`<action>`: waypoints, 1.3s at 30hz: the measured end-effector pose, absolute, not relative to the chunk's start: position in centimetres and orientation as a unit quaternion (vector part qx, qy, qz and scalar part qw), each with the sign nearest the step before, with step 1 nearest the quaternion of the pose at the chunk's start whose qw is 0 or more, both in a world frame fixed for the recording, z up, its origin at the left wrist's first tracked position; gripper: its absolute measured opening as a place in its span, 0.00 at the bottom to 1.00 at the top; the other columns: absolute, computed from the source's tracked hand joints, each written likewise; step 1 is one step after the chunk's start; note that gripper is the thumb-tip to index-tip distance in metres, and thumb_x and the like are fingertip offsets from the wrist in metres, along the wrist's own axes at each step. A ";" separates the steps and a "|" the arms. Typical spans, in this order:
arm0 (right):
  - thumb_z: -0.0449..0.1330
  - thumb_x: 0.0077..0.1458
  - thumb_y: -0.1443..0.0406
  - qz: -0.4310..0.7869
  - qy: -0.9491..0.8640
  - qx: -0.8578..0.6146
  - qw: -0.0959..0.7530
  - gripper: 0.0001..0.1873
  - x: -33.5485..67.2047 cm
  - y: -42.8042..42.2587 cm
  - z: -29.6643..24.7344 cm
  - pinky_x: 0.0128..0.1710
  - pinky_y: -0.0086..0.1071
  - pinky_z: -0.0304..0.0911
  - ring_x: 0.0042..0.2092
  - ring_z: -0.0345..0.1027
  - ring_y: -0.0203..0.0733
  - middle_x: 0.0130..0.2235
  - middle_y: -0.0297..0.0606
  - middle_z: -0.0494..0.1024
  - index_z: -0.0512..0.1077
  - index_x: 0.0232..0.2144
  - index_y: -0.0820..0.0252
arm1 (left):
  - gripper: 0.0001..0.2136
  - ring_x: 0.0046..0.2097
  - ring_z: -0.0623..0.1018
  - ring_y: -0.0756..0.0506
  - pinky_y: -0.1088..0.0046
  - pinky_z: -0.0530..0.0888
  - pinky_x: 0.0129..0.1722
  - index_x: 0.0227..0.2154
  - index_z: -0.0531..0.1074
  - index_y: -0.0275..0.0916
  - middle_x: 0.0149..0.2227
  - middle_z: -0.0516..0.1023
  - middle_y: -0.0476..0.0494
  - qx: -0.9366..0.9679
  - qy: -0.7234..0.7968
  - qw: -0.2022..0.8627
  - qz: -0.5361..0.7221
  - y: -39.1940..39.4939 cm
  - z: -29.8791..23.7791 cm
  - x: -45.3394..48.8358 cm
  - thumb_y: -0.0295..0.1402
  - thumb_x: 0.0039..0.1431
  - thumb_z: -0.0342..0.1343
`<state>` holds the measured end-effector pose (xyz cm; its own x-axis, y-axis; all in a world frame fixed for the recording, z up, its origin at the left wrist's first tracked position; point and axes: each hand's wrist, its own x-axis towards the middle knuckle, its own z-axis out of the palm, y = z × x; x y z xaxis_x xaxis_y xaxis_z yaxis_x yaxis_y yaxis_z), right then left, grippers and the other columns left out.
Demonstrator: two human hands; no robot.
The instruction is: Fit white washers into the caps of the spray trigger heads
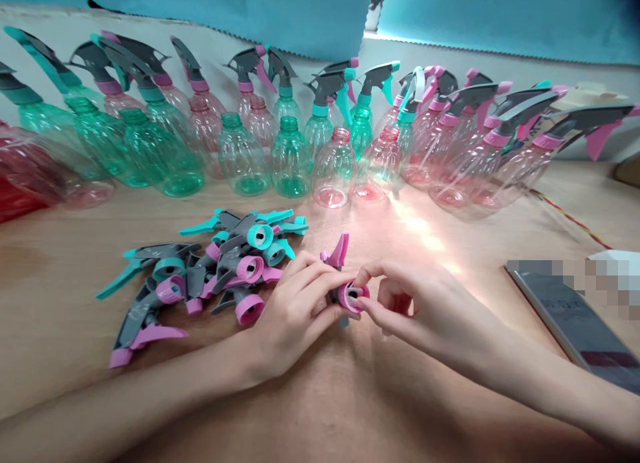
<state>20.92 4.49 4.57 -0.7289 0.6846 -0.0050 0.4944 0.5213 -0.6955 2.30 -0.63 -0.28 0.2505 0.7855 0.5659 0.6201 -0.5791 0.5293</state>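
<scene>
Between my hands, just above the table, is a grey trigger spray head with a pink collar (356, 297) and a pink trigger. My left hand (300, 303) is closed around its grey body, which the fingers partly hide. My right hand (407, 299) pinches the rim of the pink collar between thumb and forefinger; whether a small part sits in that pinch I cannot make out. The collar's opening faces me. Left of my left hand lies a pile of loose spray heads (220, 273), grey with pink or turquoise collars and triggers.
Behind, several clear green bottles (240, 159) and pink bottles (334, 169) stand in rows, some open-necked, others topped with spray heads (380, 79). A phone (575, 316) lies at the right, near a red-yellow cord (575, 219). Something red (20, 193) is at the far left.
</scene>
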 end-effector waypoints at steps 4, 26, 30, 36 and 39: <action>0.55 0.56 0.66 0.332 -0.876 -0.324 0.136 0.05 21.0 4.5 4.6 0.21 0.24 0.54 0.21 0.60 0.30 0.20 0.26 0.68 0.69 0.36 0.58 | 0.12 0.39 0.67 0.46 0.69 0.68 0.40 0.45 0.68 0.37 0.36 0.74 0.46 0.789 0.448 0.100 0.408 -0.7 -0.2 2.3 0.26 0.57 0.57; 0.56 0.56 0.62 0.250 -0.917 -0.294 0.101 0.06 21.8 5.3 4.3 0.21 0.26 0.52 0.22 0.61 0.31 0.22 0.28 0.70 0.71 0.30 0.56 | 0.08 0.39 0.69 0.45 0.67 0.69 0.39 0.41 0.70 0.33 0.35 0.76 0.43 0.819 0.415 0.051 0.393 -0.8 -0.1 2.4 0.29 0.59 0.55; 0.56 0.56 0.63 0.250 -0.921 -0.282 0.099 0.07 21.8 5.2 4.2 0.22 0.26 0.53 0.22 0.61 0.32 0.23 0.29 0.72 0.73 0.36 0.56 | 0.07 0.40 0.69 0.45 0.67 0.70 0.41 0.41 0.70 0.34 0.36 0.76 0.43 0.820 0.421 0.052 0.385 -0.8 -0.1 2.4 0.28 0.60 0.54; 0.55 0.57 0.66 0.249 -0.925 -0.276 0.083 0.09 21.6 5.3 4.4 0.24 0.27 0.54 0.23 0.60 0.32 0.25 0.29 0.72 0.74 0.38 0.55 | 0.07 0.39 0.68 0.45 0.67 0.69 0.40 0.41 0.70 0.35 0.36 0.76 0.44 0.817 0.425 0.062 0.384 -0.8 0.0 2.4 0.28 0.59 0.55; 0.53 0.58 0.65 0.243 -0.928 -0.269 0.086 0.08 21.6 5.3 4.5 0.24 0.27 0.54 0.24 0.59 0.33 0.26 0.30 0.72 0.73 0.36 0.56 | 0.07 0.39 0.68 0.45 0.67 0.69 0.40 0.41 0.69 0.33 0.35 0.76 0.43 0.817 0.420 0.057 0.391 -0.8 -0.1 2.4 0.27 0.60 0.54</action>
